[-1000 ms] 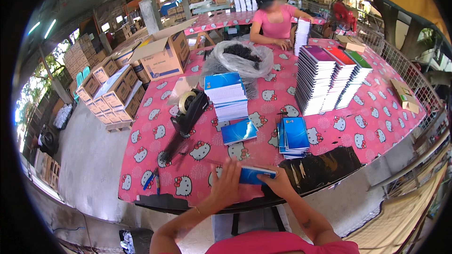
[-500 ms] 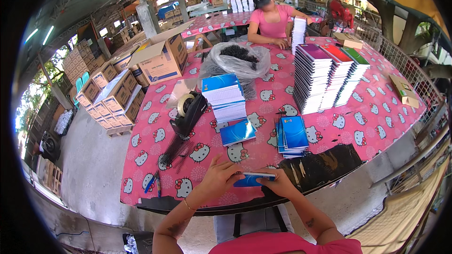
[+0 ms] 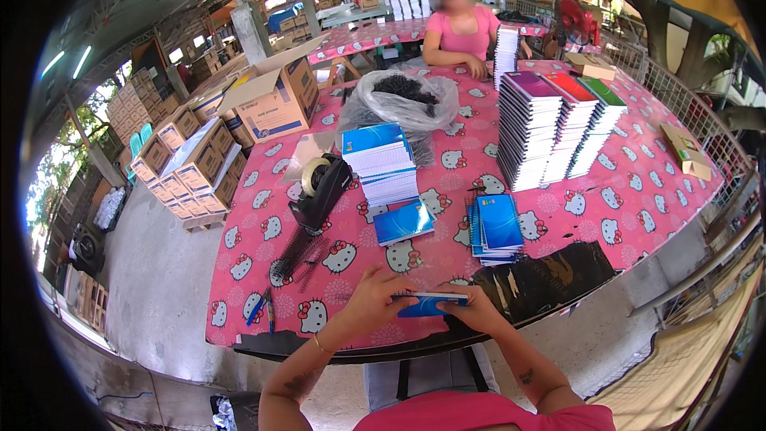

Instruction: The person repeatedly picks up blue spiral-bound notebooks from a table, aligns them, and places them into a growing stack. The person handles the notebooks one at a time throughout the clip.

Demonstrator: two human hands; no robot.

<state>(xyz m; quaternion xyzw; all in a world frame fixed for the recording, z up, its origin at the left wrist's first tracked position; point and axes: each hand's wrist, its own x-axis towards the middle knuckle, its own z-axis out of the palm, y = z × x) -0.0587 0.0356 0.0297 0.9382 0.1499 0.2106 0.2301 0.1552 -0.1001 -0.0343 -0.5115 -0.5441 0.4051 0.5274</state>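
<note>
Near the front edge of the table, a blue-covered notebook [image 3: 427, 305] is held level between my two hands, its white page edge showing. My left hand [image 3: 373, 302] grips its left end, with curled fingers along the edge. At the other end my right hand [image 3: 479, 310] is closed on it, thumb across the blue cover. Just beyond lies a blue notebook block [image 3: 404, 223], in front of a tall stack of blue-covered blocks [image 3: 379, 164]. A small pile of blue spiral notebooks [image 3: 498, 227] sits to the right.
Black binding coils [image 3: 295, 255], a tape dispenser [image 3: 321, 191] and pens [image 3: 263, 310] lie left. Behind are a bag of black coils [image 3: 399, 108] and an open carton [image 3: 275, 104]. Tall spiral notebook stacks [image 3: 531, 136] stand right. A co-worker [image 3: 461, 36] is across the table.
My left fingers have drawn in closer on the notebook's end, which stays in nearly the same place. Across the table, the co-worker's arm and hand have shifted.
</note>
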